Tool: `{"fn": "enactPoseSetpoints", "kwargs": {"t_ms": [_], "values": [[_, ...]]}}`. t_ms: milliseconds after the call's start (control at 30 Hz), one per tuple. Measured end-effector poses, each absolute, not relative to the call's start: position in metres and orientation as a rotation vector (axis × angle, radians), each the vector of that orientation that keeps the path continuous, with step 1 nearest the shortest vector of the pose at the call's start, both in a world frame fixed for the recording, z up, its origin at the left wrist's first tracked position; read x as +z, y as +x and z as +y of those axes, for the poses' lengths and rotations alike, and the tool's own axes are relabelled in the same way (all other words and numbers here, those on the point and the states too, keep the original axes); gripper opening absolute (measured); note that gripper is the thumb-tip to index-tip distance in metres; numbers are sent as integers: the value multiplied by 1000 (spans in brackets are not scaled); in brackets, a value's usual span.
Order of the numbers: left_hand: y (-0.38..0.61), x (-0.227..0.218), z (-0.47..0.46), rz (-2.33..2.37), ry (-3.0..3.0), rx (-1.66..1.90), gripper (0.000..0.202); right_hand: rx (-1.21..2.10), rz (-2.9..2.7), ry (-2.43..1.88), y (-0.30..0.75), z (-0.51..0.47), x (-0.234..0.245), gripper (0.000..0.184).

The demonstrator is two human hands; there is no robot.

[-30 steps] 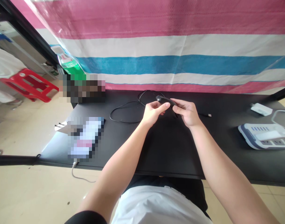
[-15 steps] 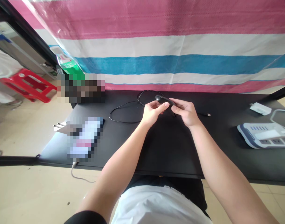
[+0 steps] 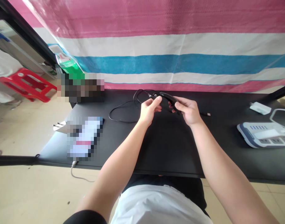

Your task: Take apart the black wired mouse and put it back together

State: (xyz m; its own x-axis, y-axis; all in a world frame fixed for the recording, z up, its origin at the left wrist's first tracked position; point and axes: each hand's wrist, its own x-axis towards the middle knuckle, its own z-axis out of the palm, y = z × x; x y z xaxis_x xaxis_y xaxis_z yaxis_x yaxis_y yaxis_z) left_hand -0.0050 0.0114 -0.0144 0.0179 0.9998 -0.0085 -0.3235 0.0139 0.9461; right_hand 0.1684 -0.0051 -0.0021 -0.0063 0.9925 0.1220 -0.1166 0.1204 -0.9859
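A slim, curved black device (image 3: 169, 97) is held above the black table, between my two hands; its exact kind I cannot make out. My right hand (image 3: 188, 111) is closed around its right end, thumb on top. At the other end, my left hand (image 3: 149, 111) pinches the device's left part, with the thumb laid over it and fingers curled below. A thin black cable (image 3: 110, 111) lies in loops on the table to the left and behind my hands. Just right of my right hand, a small USB plug (image 3: 208, 114) rests on the table.
A phone (image 3: 89, 133), blurred out, lies left with a white cable (image 3: 73, 168) attached, beside a plug adapter (image 3: 60, 125). On the right are a power strip (image 3: 246, 135) and a white charger (image 3: 260, 108). A green-labelled bottle (image 3: 73, 69) stands back left, near a red stool (image 3: 28, 81).
The black device has turned, showing more of its curved length. My left hand has shifted slightly left and down along it, and my right hand has moved slightly right.
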Motion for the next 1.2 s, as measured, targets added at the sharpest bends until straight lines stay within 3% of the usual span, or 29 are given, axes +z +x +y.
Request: {"fn": "enactPoseSetpoints", "kwargs": {"t_ms": [233,467,733,867,1067,1200], "values": [[-6,-15,13,931,973,1303,48,1193,-1088,-1043,165,-5,0,52],[-4,-9,9,951,885,1337,46,1128,-972,-1020,166,1,-3,44],[-2,-10,13,1084,798,1331,62,1016,-740,-1044,177,15,-9,45],[-1,-9,13,1109,805,1327,59,971,-693,-1050,183,20,-10,47],[-1,-8,12,1129,821,1293,55,1030,-560,-1074,181,20,-6,28],[-1,-8,11,1140,842,1262,54,1075,-601,-1049,178,16,-4,27]]}}
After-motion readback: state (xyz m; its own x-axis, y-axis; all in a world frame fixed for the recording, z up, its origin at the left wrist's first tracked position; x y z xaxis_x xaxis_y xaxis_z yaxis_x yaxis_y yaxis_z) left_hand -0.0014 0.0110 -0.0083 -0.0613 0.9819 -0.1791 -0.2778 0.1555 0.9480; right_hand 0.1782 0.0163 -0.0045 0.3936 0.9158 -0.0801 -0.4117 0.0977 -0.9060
